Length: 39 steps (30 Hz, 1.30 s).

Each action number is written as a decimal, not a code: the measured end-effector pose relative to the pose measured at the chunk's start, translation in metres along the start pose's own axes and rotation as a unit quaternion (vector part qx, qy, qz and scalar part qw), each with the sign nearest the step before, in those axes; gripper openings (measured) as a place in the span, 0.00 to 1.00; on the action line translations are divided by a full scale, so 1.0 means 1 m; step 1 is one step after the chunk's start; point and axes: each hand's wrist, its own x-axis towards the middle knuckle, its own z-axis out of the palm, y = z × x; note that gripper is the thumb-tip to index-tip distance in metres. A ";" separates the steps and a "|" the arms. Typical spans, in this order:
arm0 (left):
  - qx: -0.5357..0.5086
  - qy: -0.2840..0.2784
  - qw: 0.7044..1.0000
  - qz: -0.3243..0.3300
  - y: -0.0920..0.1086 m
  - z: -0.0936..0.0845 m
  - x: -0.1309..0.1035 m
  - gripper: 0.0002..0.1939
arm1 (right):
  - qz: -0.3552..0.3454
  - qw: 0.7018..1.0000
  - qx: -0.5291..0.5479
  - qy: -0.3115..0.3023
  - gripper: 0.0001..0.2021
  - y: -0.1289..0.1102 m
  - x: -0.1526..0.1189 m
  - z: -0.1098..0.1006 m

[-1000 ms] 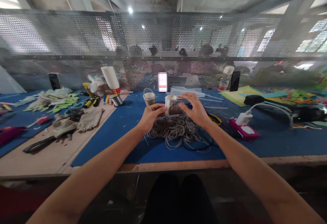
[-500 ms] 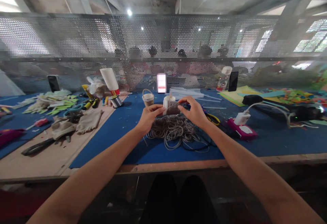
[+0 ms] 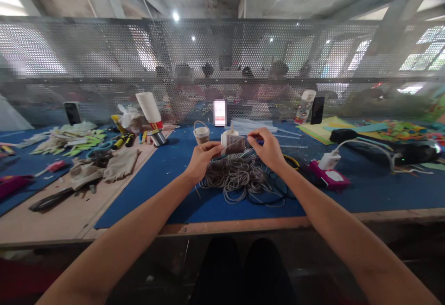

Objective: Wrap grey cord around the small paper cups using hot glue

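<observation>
A white paper cup, partly wrapped in grey-brown cord, is tilted on its side above the table. My left hand is closed on it, thumb and fingers at the cup's left end. To its right, my right hand pinches a thin strand of the cord, apart from the cup; the strand itself is hard to make out. Below both hands lies a loose heap of grey cord. Just behind my left hand stands a small cord-covered cup with a looped handle.
A stack of paper cups leans at the back left. Gloves lie on the left board. To the right are a magenta box with a white charger and a black glue gun. A perforated metal screen stands behind the table.
My right hand has moved slightly right, away from the cup. The cup has turned a little in my left hand, and more of its wrapped side shows. The cord heap stays put.
</observation>
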 end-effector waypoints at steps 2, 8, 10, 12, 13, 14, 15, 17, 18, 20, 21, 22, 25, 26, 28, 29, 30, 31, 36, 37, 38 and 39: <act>-0.007 0.007 1.000 0.000 -0.001 -0.001 0.001 0.13 | 0.052 0.997 -0.050 0.018 0.08 0.011 0.003 -0.005; -0.003 0.033 0.999 -0.002 -0.002 -0.001 0.002 0.14 | 0.205 0.930 -0.292 -0.084 0.11 0.041 0.004 -0.024; 0.001 0.037 0.999 -0.001 -0.003 -0.002 0.003 0.15 | 0.242 0.901 -0.334 -0.136 0.16 0.047 0.001 -0.027; 0.006 0.035 0.999 0.003 -0.004 -0.003 0.003 0.15 | 0.262 0.881 -0.358 -0.162 0.20 0.051 0.000 -0.029; 0.009 0.034 0.999 0.005 -0.005 -0.003 0.003 0.16 | 0.266 0.875 -0.368 -0.167 0.21 0.052 -0.001 -0.029; 0.012 0.032 0.999 0.006 -0.005 -0.004 0.004 0.16 | 0.271 0.870 -0.375 -0.171 0.23 0.054 -0.001 -0.030; 0.013 0.031 0.999 0.007 -0.005 -0.004 0.004 0.16 | 0.278 0.864 -0.380 -0.175 0.25 0.056 0.000 -0.030; 0.014 0.029 0.999 0.006 -0.005 -0.004 0.004 0.16 | 0.301 0.852 -0.382 -0.193 0.27 0.060 0.001 -0.031; 0.013 0.029 0.999 0.005 -0.005 -0.005 0.004 0.16 | 0.313 0.846 -0.381 -0.203 0.27 0.062 0.002 -0.031; 0.012 0.028 1.000 0.004 -0.005 -0.004 0.003 0.16 | 0.329 0.837 -0.379 -0.218 0.27 0.066 0.003 -0.032; 0.011 0.028 1.000 0.004 -0.004 -0.004 0.003 0.15 | 0.333 0.836 -0.378 -0.220 0.26 0.067 0.002 -0.031; 0.011 0.028 1.000 0.004 -0.004 -0.004 0.003 0.15 | 0.334 0.836 -0.377 -0.219 0.25 0.069 0.002 -0.031; 0.009 0.031 0.999 0.001 -0.003 -0.003 0.002 0.15 | 0.333 0.841 -0.373 -0.206 0.24 0.069 0.002 -0.031; 0.009 0.032 0.999 -0.001 -0.003 -0.003 0.002 0.15 | 0.333 0.844 -0.371 -0.197 0.24 0.067 0.002 -0.031; 0.008 0.034 0.999 -0.003 -0.002 -0.002 0.002 0.15 | 0.333 0.848 -0.373 -0.175 0.25 0.064 0.004 -0.031; 0.007 0.035 0.999 -0.004 -0.002 -0.002 0.001 0.15 | 0.331 0.852 -0.372 -0.159 0.25 0.062 0.006 -0.031; 0.006 0.036 0.999 -0.005 -0.002 -0.002 0.001 0.16 | 0.328 0.864 -0.357 -0.139 0.25 0.060 0.008 -0.031; 0.005 0.037 0.999 -0.006 -0.001 -0.002 0.002 0.16 | 0.323 0.883 -0.319 -0.116 0.24 0.058 0.009 -0.030; 0.008 0.031 0.999 -0.001 -0.002 -0.004 0.003 0.17 | 0.259 0.962 0.085 -0.014 0.19 0.041 0.013 -0.015; 0.010 0.031 0.999 0.000 -0.002 -0.004 0.003 0.17 | 0.243 0.962 0.127 0.005 0.20 0.037 0.013 -0.012; 0.012 0.031 0.999 0.000 -0.002 -0.005 0.003 0.17 | 0.232 0.961 0.149 0.024 0.22 0.032 0.012 -0.010; 0.014 0.032 0.999 0.000 -0.002 -0.005 0.003 0.17 | 0.223 0.961 0.157 0.039 0.22 0.026 0.011 -0.008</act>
